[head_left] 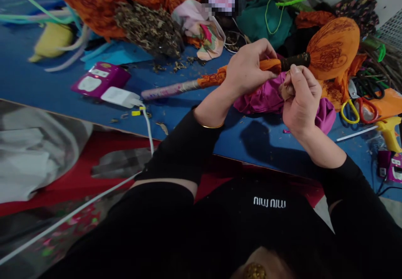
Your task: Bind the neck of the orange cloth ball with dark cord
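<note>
My left hand is closed around a long stick, whose near part is wrapped in orange cloth and whose left end is pale lilac and silver. Toward the right, a dark band circles the stick below a rounded bulb of orange patterned cloth. Just under that band, my right hand pinches with thumb and forefinger; what is between the fingertips is too small to make out. Bunched magenta cloth lies on the blue table beneath both hands.
Scissors with yellow and red handles and a yellow glue gun lie at right. A purple power strip with a white plug sits at left, its cable hanging over the edge. Dried plant matter and orange cloth are piled behind.
</note>
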`<move>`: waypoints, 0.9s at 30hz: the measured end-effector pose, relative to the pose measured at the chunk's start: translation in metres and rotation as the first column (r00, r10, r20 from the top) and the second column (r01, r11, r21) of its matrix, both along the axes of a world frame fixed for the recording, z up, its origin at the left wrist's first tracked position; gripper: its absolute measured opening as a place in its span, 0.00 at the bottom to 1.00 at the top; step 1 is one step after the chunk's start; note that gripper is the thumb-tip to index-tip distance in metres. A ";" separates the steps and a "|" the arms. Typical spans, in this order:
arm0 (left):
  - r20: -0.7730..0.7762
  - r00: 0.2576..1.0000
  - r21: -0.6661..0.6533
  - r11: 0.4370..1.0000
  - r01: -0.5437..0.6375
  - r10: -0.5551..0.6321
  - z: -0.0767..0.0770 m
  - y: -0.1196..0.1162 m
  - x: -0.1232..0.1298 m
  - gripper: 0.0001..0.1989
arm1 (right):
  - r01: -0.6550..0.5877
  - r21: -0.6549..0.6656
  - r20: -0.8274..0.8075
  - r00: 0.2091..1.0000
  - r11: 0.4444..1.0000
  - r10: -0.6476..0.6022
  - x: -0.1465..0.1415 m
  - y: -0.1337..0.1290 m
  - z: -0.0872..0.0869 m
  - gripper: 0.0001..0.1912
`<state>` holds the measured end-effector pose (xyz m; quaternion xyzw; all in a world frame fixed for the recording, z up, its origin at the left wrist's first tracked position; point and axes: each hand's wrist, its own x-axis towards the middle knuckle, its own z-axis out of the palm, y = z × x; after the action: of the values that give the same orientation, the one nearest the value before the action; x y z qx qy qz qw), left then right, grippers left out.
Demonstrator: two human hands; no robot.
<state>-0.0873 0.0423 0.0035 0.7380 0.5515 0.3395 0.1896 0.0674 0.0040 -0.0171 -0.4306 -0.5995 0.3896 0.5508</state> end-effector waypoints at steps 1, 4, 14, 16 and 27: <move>0.014 1.000 0.008 1.000 -0.024 0.024 -0.001 0.001 0.001 0.10 | -0.030 -0.001 -0.002 1.000 1.000 0.030 0.000 0.000 -0.002 0.25; -0.014 0.999 -0.001 0.999 -0.051 0.051 -0.006 0.005 0.005 0.10 | -0.052 -0.010 0.004 0.999 0.999 0.052 0.002 0.003 -0.005 0.25; -0.179 0.984 -0.073 0.997 -0.009 -0.005 -0.011 0.001 0.008 0.21 | -0.071 0.229 0.133 0.990 0.971 0.041 0.027 0.020 0.038 0.20; -0.182 0.983 -0.093 0.995 -0.023 0.006 -0.009 -0.002 0.010 0.20 | -0.074 0.270 0.227 0.974 0.960 0.011 0.036 0.022 0.044 0.20; -0.181 0.982 -0.055 0.998 0.040 -0.050 -0.020 -0.001 0.008 0.14 | -0.162 0.187 0.312 0.945 0.969 0.098 0.039 0.027 0.044 0.24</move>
<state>-0.0789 0.0417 -0.0169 0.7732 0.5582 0.2518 0.1646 0.1060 0.0314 0.0270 -0.3835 -0.7413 0.2897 0.4685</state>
